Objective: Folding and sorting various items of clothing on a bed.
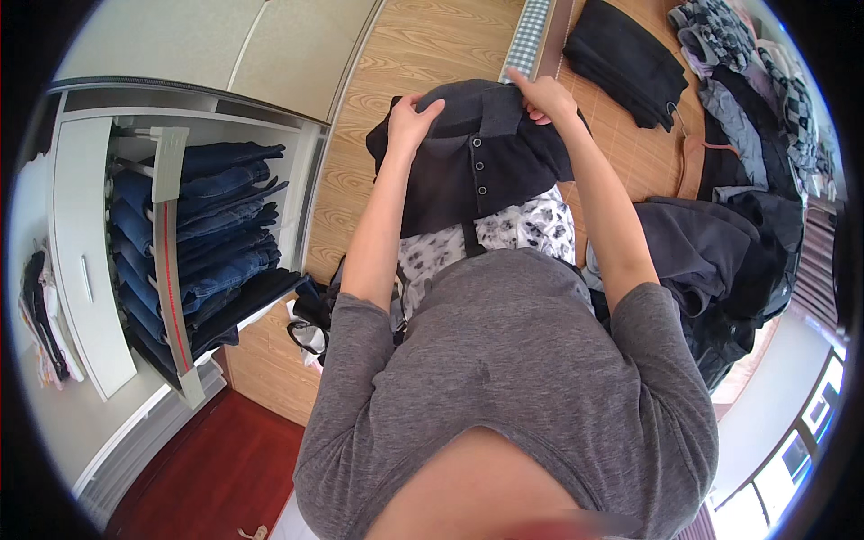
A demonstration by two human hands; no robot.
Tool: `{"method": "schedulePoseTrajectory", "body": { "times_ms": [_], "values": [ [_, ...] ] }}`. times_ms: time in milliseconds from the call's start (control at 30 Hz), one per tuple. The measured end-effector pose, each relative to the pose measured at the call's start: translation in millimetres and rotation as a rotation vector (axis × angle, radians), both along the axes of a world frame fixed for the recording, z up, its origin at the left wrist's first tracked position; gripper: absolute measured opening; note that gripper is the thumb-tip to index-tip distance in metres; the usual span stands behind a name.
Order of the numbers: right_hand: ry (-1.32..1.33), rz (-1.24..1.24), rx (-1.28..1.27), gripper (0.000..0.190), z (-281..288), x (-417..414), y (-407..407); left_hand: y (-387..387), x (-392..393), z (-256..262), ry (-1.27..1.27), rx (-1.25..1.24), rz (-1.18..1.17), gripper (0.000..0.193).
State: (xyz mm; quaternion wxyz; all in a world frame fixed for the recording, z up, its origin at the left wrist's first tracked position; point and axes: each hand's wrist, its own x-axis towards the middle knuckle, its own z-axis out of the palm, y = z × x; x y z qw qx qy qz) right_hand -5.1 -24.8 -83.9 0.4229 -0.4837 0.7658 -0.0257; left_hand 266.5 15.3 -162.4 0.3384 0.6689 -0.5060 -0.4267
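Observation:
A black knit shirt (439,175) with a dark grey collar (501,111) and a short row of pale-rimmed buttons is spread in front of me. At its left shoulder, my left hand (410,125) grips the cloth, with thumb and forefinger apart. On the other side, my right hand (550,100) holds the cloth beside the collar. Its forefinger points outward while the other fingers curl in. White cloth with dark blotches (526,226) shows below the shirt, over my lap. The shirt's far edge and part of its sleeves are folded under or hidden.
Left stands an open wardrobe with folded jeans (229,223) on a pull-out rack (169,270). Folded black trousers (624,64) lie on the wooden floor (432,40) at upper right. Beside them are a wooden hanger (690,165) and a heap of dark clothes (709,250). A checked box (528,37) lies ahead.

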Motion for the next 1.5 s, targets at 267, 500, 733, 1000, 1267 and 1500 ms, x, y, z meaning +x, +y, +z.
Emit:
{"method": "schedulePoseTrajectory", "body": {
  "times_ms": [267, 500, 733, 1000, 1267, 1500],
  "values": [
    [-0.454, 0.055, -0.078, 0.039, -2.0, -22.3, 15.9, 4.8, 6.6, 74.0, 0.495, 0.099, 0.134, 0.024],
    [-1.158, -0.151, -0.022, 0.021, 3.3, -38.7, 48.7, 22.9, 35.9, 66.4, 0.895, 0.271, 0.276, 0.026],
    [-1.724, -0.396, 0.167, 0.022, -22.3, -34.4, 66.5, 35.4, 30.9, 34.2, 0.942, 0.396, 0.255, 0.030],
    [-1.497, -0.374, -0.016, 0.034, -21.4, -28.0, 74.3, 35.2, -2.5, 46.0, -0.287, -0.398, 0.012, 0.026],
    [-1.500, -0.348, -0.030, 0.033, -2.6, -18.3, 83.8, 32.9, -54.3, 79.0, -0.460, -0.639, -0.380, 0.024],
    [-0.798, 0.022, -0.265, 0.033, -3.9, -24.2, 108.5, 20.5, -63.6, 84.4, -0.346, -0.601, -0.259, 0.013]
  ]
}}
